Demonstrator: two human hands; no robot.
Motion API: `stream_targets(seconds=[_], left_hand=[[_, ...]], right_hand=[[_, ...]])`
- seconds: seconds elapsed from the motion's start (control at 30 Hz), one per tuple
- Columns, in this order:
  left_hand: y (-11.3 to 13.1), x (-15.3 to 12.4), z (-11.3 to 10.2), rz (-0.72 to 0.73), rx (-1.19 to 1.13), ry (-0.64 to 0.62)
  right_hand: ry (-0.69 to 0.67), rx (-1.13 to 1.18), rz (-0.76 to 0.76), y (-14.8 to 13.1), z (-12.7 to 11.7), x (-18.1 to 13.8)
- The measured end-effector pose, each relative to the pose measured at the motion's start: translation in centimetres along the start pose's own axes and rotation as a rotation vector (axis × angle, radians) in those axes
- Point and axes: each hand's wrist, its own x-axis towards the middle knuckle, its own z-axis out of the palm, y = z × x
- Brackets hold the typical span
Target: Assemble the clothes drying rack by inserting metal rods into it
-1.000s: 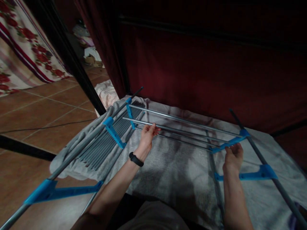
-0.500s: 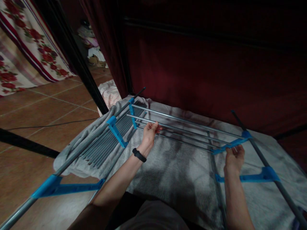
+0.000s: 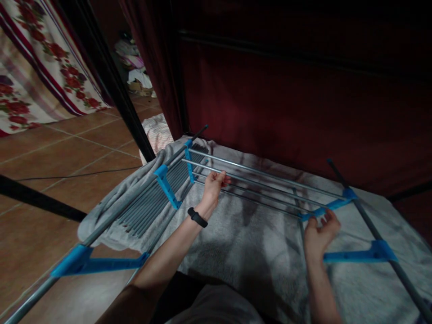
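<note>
A metal rack frame with grey rods (image 3: pixel 259 182) and blue plastic brackets lies over a grey towel (image 3: pixel 243 238) on the floor. My left hand (image 3: pixel 215 186), with a black band on its wrist, is closed round one of the thin rods near the frame's left side. My right hand (image 3: pixel 319 234) sits just below the blue bracket (image 3: pixel 332 203) at the frame's right side, its fingers loosely apart and holding nothing. A bundle of spare grey rods (image 3: pixel 157 198) lies on the towel left of my left hand.
A long side pole with blue brackets (image 3: pixel 97 261) runs to the lower left, another (image 3: pixel 371 254) to the lower right. A dark red cloth wall (image 3: pixel 286 103) stands behind. Brown floor tiles (image 3: pixel 50 180), a black cable and a floral cloth (image 3: pixel 37 72) lie at left.
My right hand has come off the blue bracket, dropped slightly and opened its fingers. My left hand keeps its hold on the rod. The view has shifted a little.
</note>
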Motion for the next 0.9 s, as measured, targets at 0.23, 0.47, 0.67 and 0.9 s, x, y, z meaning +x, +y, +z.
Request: stream_targets(seconds=[0.23, 0.47, 0.67, 0.9], left_hand=[[0.1, -0.1, -0.1, 0.006, 0.029, 0.000], [-0.1, -0.1, -0.3, 0.023, 0.065, -0.015], [-0.7, 0.7, -2.0, 0.071, 0.117, -0.080], [-1.2, 4.6, -6.7, 0.432, 0.397, 0.595]], right_hand=[[-0.416, 0.078, -0.417, -7.2, 4.7, -2.8], [-0.634, -0.096, -0.731, -12.1, 11.4, -3.5], [-0.706, -0.384, -0.847, -13.4, 13.1, -1.8], [-0.756, -0.392, -0.884, -12.8, 12.8, -1.1]])
